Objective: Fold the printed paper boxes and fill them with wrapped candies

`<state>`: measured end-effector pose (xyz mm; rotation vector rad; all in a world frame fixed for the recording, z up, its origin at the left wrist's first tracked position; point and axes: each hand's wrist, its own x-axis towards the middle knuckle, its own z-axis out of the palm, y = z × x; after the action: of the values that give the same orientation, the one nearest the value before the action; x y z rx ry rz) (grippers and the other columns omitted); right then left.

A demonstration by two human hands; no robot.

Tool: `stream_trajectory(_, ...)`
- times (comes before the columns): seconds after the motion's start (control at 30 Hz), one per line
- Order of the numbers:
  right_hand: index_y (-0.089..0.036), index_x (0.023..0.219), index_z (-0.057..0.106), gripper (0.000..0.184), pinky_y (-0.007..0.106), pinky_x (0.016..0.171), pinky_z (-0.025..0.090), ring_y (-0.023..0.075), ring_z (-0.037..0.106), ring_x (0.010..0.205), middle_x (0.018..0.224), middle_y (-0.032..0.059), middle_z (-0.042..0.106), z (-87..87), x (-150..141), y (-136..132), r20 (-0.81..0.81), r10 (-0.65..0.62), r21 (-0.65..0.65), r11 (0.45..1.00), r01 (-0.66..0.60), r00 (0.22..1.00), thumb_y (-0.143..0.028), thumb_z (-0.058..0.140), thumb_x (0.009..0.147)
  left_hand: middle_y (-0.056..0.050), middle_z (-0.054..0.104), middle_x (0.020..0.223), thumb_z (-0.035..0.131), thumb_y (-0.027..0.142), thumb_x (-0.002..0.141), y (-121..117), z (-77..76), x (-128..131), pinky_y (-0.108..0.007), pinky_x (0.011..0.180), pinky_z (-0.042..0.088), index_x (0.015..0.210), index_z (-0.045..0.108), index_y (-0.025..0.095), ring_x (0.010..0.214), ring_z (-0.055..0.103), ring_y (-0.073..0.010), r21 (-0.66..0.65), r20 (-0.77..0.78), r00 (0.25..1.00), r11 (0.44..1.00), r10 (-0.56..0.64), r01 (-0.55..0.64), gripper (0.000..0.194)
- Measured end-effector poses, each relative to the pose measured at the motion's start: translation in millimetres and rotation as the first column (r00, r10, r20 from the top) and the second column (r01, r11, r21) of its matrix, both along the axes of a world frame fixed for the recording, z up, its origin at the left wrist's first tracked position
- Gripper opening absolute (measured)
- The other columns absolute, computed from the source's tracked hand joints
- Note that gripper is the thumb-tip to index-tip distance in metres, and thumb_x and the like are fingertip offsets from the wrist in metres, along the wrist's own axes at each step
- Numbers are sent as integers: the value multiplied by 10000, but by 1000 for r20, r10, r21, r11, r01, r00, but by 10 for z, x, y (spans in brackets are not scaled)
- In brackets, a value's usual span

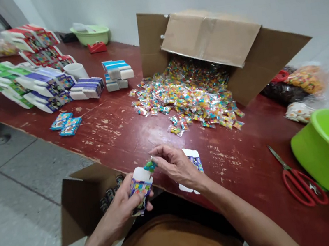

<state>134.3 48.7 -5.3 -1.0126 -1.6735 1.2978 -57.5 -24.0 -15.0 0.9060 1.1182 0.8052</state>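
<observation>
My left hand [126,199] is wrapped round a small purple printed candy box [140,188], its white top flap standing up. Pinched between the thumb and fingers of my right hand [175,165] is a small clear candy packet [149,166] with green and blue pieces, held right at the box's open top. Partly hidden behind my right hand, a flat unfolded purple carton [196,160] lies on the red table [240,165]. Beyond my hands, a heap of candy packets [191,94] spills from a cardboard carton [210,39] lying on its side.
Red-handled scissors [302,184] and a green basin [327,147] are at right. Stacks of purple boxes [49,87], green boxes [4,79] and red boxes [35,39] stand at left. An open cardboard box [81,207] is below the table's front edge.
</observation>
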Motion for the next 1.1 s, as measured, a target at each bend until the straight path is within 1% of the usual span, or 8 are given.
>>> stream_trajectory(0.23,-211,930,741,112,286,785,486,151,581,853,912,33,602,-32,8,-165,58,-3,155,988,-6,998,-267,650,897,7,674,802,669,230,767,11,90,209,-246,551,510,1086,568,206,579,607,-134,70,-3,999,997,39,-39,335)
stream_trajectory(0.4,-244,980,748,203,316,868,502,170,587,965,1017,39,588,-10,29,-163,-165,-71,-104,993,55,984,-408,658,900,-71,746,758,644,513,815,37,173,255,-293,511,525,1037,624,165,512,654,-190,-104,191,948,966,254,-238,413)
stream_trajectory(0.5,-239,1105,656,405,295,687,533,136,616,728,943,10,633,16,4,-179,-333,-114,-429,902,-43,936,-454,770,781,-97,756,707,677,559,786,51,207,281,-298,493,532,953,677,134,512,668,-211,-171,213,926,945,313,-280,457)
stream_trajectory(0.57,-234,1114,622,499,258,598,520,112,595,638,889,-9,641,17,-29,-200,-405,-80,-542,823,-169,911,-400,839,697,-94,761,704,716,521,764,52,200,307,-281,475,529,933,706,127,534,672,-208,-158,216,922,943,321,-291,429)
stream_trajectory(0.7,-205,1032,659,450,188,541,487,83,583,632,913,3,673,-23,-59,-204,-410,-19,-593,766,-250,912,-301,867,645,-79,754,677,747,435,736,52,170,346,-261,452,530,909,715,129,546,668,-200,-90,215,931,955,297,-284,353)
stream_trajectory(0.83,-190,1044,672,469,199,556,506,73,594,584,849,-10,682,-95,-24,-169,-535,0,-615,685,-390,845,-375,873,663,-59,728,623,730,375,686,56,179,348,-288,421,540,902,677,141,493,650,-204,-146,288,897,941,335,-305,322)
stream_trajectory(1.0,-204,1006,692,433,183,513,487,57,586,536,842,-27,691,-145,-51,-179,-528,33,-576,720,-386,849,-328,896,644,-79,739,669,725,343,698,44,163,381,-285,419,541,993,671,123,531,656,-208,-137,322,883,939,343,-315,372)
stream_trajectory(1.1,-206,880,682,338,196,468,469,68,551,491,754,-35,654,-148,-101,-202,-482,14,-529,793,-303,876,-390,873,670,-65,730,659,720,386,756,46,154,372,-269,441,541,974,676,132,509,652,-189,-87,312,903,955,295,-282,337)
